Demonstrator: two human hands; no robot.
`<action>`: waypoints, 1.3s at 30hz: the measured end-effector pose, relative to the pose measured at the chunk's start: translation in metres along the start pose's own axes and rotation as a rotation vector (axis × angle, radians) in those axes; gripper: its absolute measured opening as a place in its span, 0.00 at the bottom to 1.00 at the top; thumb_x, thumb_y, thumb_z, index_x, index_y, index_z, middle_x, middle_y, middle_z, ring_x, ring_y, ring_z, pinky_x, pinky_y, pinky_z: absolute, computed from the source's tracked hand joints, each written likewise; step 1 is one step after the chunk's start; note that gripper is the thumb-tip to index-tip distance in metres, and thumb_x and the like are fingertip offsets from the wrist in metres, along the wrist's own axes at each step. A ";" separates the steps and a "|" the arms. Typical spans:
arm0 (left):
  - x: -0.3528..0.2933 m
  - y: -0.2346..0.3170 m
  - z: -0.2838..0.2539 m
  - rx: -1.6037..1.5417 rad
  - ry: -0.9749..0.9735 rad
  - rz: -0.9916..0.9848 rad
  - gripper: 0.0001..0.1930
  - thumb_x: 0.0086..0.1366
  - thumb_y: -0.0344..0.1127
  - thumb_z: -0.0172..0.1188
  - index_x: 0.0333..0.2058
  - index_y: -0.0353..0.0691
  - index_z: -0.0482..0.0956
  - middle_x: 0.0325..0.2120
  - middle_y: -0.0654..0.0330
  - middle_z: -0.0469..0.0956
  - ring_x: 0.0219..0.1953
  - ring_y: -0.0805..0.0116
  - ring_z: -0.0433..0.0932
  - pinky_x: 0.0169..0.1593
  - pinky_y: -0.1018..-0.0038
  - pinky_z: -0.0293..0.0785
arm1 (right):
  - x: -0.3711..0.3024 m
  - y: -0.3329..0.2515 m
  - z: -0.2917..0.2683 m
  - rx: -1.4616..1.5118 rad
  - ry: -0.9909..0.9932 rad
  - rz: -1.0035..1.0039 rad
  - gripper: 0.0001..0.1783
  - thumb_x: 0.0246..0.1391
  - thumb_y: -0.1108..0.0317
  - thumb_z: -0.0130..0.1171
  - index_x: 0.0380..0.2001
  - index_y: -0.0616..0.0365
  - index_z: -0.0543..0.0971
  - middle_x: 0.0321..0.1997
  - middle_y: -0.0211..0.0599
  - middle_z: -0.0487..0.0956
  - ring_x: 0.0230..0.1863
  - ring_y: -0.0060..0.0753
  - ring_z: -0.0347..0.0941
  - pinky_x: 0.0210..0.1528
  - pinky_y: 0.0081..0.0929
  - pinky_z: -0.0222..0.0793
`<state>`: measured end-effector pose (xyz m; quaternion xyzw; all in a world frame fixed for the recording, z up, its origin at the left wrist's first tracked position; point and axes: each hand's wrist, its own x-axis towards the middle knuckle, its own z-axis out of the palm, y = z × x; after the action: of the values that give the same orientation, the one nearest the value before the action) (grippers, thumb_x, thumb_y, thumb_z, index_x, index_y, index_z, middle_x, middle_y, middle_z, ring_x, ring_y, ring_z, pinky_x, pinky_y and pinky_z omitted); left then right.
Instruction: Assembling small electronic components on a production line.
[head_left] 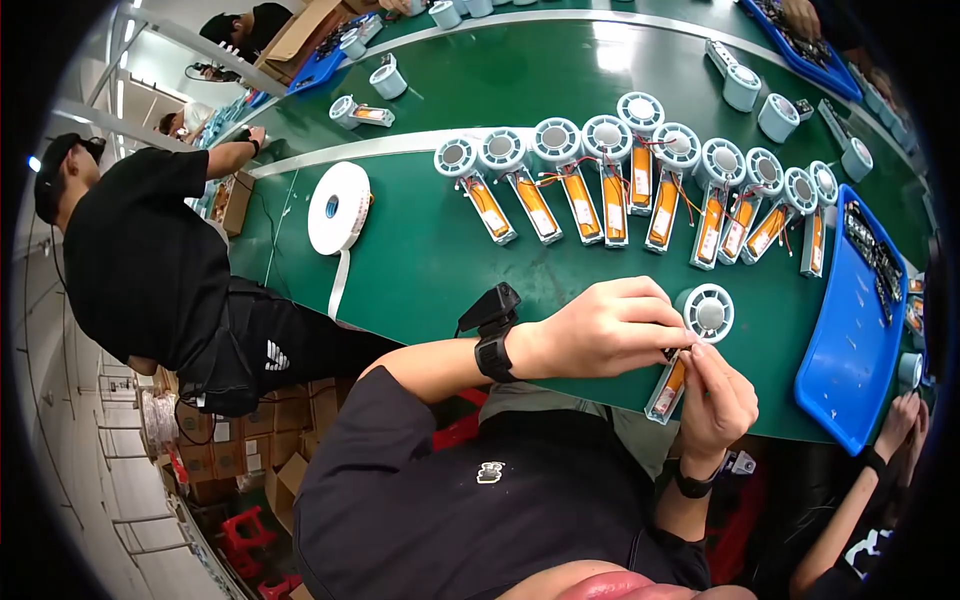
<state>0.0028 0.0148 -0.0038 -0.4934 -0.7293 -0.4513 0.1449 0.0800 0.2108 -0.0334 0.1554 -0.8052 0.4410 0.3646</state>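
An open handheld fan (710,316) with a pale blue round head lies at the near edge of the green table, its handle pointing toward me. An orange battery (676,378) shows inside the handle. My right hand (722,394) is closed around the handle's right side, thumb and fingertips near the neck. From the left, my left hand (622,326) pinches at the same neck, just below the fan head. A small dark part shows between the fingertips, too hidden to name. Beyond my hands stands a row of similar open fans (607,140) with orange batteries and loose red wires.
A blue tray (845,375) holding dark circuit boards (872,250) is at my right. A white tape roll (338,210) lies left, its strip hanging toward the table edge. More fan bodies (388,80) sit on the far green surface. Co-workers are at left, right and far side.
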 end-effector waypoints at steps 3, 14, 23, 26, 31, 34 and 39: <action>0.001 -0.008 -0.002 -0.049 -0.018 0.051 0.19 0.55 0.30 0.74 0.47 0.39 0.85 0.40 0.60 0.83 0.40 0.59 0.80 0.41 0.67 0.81 | -0.005 -0.001 -0.002 0.119 0.002 0.164 0.06 0.54 0.84 0.67 0.36 0.67 0.85 0.37 0.45 0.87 0.31 0.24 0.81 0.28 0.19 0.76; -0.006 -0.021 0.006 -0.102 0.000 0.136 0.19 0.53 0.27 0.75 0.45 0.38 0.87 0.39 0.57 0.85 0.39 0.59 0.82 0.41 0.68 0.82 | 0.015 -0.005 -0.015 0.367 -0.256 0.487 0.11 0.48 0.86 0.69 0.37 0.68 0.85 0.33 0.42 0.84 0.33 0.30 0.81 0.35 0.22 0.76; -0.006 -0.025 0.010 -0.103 0.001 0.040 0.20 0.49 0.27 0.76 0.44 0.40 0.88 0.40 0.59 0.85 0.40 0.60 0.82 0.41 0.69 0.83 | 0.016 -0.007 -0.007 0.046 -0.259 0.271 0.11 0.52 0.83 0.66 0.39 0.64 0.85 0.35 0.42 0.83 0.31 0.35 0.82 0.31 0.26 0.77; -0.009 -0.024 0.012 -0.117 0.008 0.024 0.20 0.49 0.27 0.76 0.44 0.41 0.88 0.40 0.60 0.85 0.40 0.60 0.82 0.41 0.69 0.83 | 0.015 -0.009 -0.004 0.009 -0.224 0.212 0.11 0.51 0.83 0.65 0.39 0.64 0.85 0.34 0.43 0.83 0.31 0.38 0.82 0.31 0.28 0.77; -0.011 -0.024 0.014 -0.152 -0.009 0.010 0.21 0.48 0.29 0.77 0.44 0.42 0.88 0.39 0.60 0.85 0.40 0.60 0.82 0.41 0.68 0.82 | 0.017 -0.010 -0.006 -0.041 -0.297 0.160 0.09 0.49 0.82 0.66 0.36 0.64 0.84 0.34 0.43 0.83 0.31 0.42 0.82 0.31 0.30 0.78; -0.011 -0.026 0.014 -0.159 -0.004 0.013 0.21 0.48 0.30 0.77 0.44 0.42 0.88 0.39 0.60 0.85 0.40 0.60 0.82 0.41 0.68 0.82 | 0.019 -0.009 -0.008 -0.072 -0.318 0.165 0.08 0.49 0.82 0.66 0.35 0.63 0.84 0.34 0.44 0.83 0.31 0.43 0.82 0.31 0.31 0.78; -0.010 -0.026 0.012 -0.118 -0.040 0.023 0.21 0.48 0.31 0.77 0.44 0.42 0.88 0.38 0.61 0.85 0.39 0.60 0.82 0.42 0.68 0.81 | 0.018 -0.003 -0.009 -0.019 -0.335 0.146 0.09 0.47 0.83 0.65 0.34 0.63 0.84 0.34 0.43 0.83 0.30 0.44 0.82 0.31 0.32 0.78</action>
<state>-0.0116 0.0162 -0.0302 -0.5183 -0.6986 -0.4818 0.1060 0.0731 0.2178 -0.0160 0.1643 -0.8679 0.4267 0.1941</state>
